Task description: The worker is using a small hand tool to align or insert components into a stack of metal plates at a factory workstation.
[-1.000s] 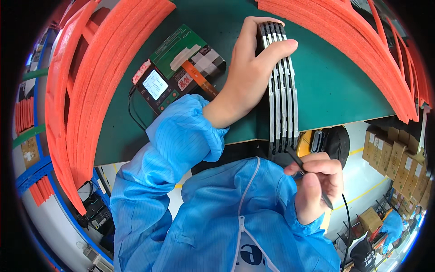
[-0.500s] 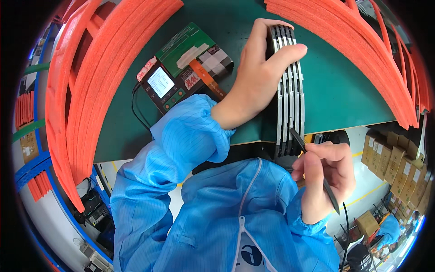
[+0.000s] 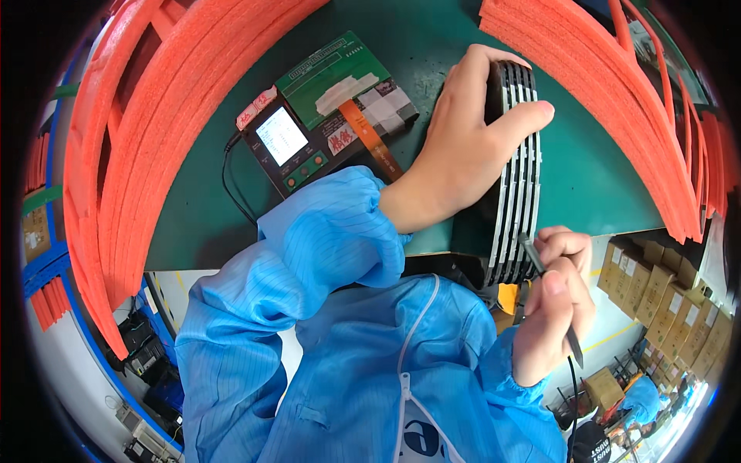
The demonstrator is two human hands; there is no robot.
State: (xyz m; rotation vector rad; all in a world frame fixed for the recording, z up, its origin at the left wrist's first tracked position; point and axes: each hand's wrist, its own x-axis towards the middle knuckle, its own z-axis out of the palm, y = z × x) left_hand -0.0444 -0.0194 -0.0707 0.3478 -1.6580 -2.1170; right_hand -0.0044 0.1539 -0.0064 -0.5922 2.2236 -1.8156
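Observation:
My left hand (image 3: pixel 467 147) is closed around a stack of several thin, flat black panels with silvery edges (image 3: pixel 519 185). The thumb presses on those edges, and the stack stands on its side over the front edge of the bench. In my right hand (image 3: pixel 559 305) is a thin black pry stick, a spudger (image 3: pixel 531 253), held between thumb and fingers. Its upper end meets the panel edges near the lower part of the stack. Its other end points down past my palm.
On the green bench (image 3: pixel 208 193), left of the stack, lies a black tester box with a lit screen (image 3: pixel 281 136), a green circuit board (image 3: pixel 333 77) and an orange ribbon cable (image 3: pixel 369 137). Red foam strips (image 3: pixel 174 116) curve along both sides. Cardboard boxes (image 3: pixel 664 297) stand at right.
The stack and my left hand sit slightly lower and further right in view, as does the tester. My right fingers have shifted on the spudger, whose tip stays at the panel edges.

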